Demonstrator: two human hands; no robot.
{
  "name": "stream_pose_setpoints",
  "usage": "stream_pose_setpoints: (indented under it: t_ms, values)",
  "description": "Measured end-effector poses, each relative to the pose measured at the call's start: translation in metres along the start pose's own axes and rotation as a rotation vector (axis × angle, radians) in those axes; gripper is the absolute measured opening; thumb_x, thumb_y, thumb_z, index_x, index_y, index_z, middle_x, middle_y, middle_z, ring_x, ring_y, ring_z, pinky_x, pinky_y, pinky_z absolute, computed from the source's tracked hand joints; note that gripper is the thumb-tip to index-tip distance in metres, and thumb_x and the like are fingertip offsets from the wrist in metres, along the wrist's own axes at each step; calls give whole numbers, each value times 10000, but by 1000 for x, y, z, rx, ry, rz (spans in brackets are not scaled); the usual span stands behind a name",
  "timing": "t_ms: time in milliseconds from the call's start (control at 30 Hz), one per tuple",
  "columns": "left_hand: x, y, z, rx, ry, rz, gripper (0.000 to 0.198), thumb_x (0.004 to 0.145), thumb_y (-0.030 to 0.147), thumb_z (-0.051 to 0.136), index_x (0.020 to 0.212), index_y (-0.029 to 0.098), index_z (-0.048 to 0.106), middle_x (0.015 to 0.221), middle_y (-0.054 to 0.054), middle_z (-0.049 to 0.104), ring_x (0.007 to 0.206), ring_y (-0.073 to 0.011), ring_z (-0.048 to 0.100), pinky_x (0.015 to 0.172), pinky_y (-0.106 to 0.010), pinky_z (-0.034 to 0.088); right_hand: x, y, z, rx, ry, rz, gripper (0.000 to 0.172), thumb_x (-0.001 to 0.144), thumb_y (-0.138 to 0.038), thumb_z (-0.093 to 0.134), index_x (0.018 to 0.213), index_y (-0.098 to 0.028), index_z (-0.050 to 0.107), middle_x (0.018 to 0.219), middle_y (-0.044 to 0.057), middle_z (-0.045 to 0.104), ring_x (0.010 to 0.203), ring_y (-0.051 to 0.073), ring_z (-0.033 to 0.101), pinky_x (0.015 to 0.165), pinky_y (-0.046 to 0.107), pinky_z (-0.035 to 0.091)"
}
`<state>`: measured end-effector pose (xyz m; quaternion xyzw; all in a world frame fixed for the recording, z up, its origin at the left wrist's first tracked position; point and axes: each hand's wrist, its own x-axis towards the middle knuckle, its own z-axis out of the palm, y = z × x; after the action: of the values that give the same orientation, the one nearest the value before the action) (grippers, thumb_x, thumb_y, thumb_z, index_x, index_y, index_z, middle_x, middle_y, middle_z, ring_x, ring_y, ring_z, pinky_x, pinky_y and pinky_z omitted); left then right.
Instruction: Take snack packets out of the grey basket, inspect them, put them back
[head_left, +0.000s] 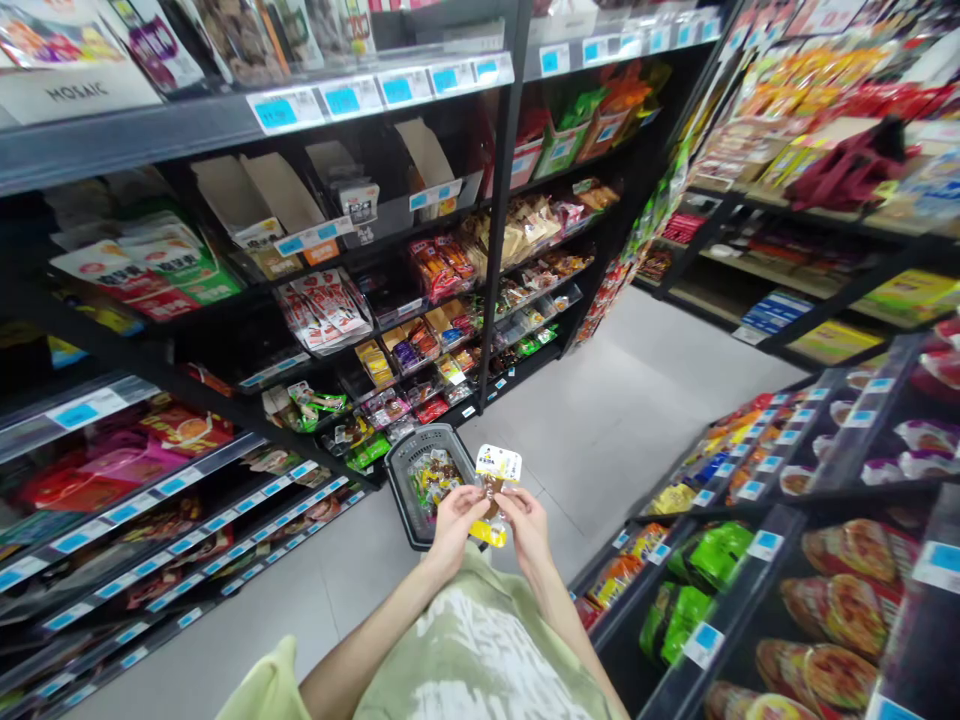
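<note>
A small snack packet [495,480] with a white and yellow header card and brown contents is held up in front of me by both hands. My left hand [456,518] grips its left edge and my right hand [526,522] grips its right edge, fingers closed on it. Just beyond the hands a dark grey shopping basket [411,462] stands on the floor with several colourful packets inside.
Black shelves of snacks [322,310] line the left side and continue down the aisle. Lower shelves with green and orange packets [697,590] stand at the right. Grey tiled floor [622,410] runs between them, turning right at the far end.
</note>
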<state>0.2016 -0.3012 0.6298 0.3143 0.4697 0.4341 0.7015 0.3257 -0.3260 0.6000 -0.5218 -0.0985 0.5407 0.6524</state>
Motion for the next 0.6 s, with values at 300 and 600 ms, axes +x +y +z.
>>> stream_pose_setpoints:
  t_ms: [300, 600]
  values:
    - [2, 0, 0, -37, 18, -65, 381, 578, 281, 909, 863, 160, 688, 856, -34, 713, 775, -137, 652, 722, -224, 482, -4, 3, -1, -20, 19, -11, 380, 557, -324, 920, 744, -194, 615, 763, 5, 727, 626, 132, 616, 544, 218, 416]
    - [3, 0, -3, -4, 76, -120, 338, 617, 337, 844, 867, 136, 737, 858, -51, 722, 761, -154, 641, 687, -232, 470, -10, 7, 7, -46, -121, -54, 333, 611, -324, 897, 793, -198, 649, 777, 10, 724, 721, 163, 653, 677, 261, 494]
